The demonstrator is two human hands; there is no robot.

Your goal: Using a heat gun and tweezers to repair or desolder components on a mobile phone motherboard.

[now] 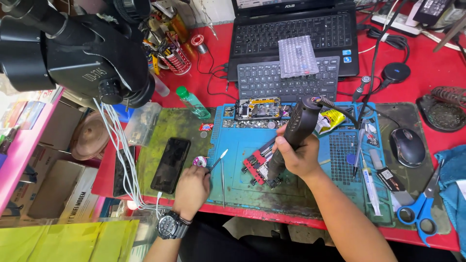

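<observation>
On the red desk [204, 90] your right hand [300, 156] grips the hot-air wand [291, 138] over the clamped board [259, 167], left hand [191, 187] pinching tweezers [217, 160]; keep heating steadily before lifting anything.

We are cataloguing colours: bench [427, 73] showing red; work mat [242, 189] showing blue, stained dark; second mat [170, 126] showing mottled green; hot-air handle [296, 128] showing black; board clamp [256, 165] showing red; phone [171, 164] showing glossy black; tweezers [217, 160] showing silver; bottle [192, 102] showing clear with green cap; scissors [421, 211] showing blue handles; mouse [407, 146] showing black; laptop [291, 29] showing black; cloth [454, 174] showing blue; wristwatch [171, 224] showing black and steel.
</observation>
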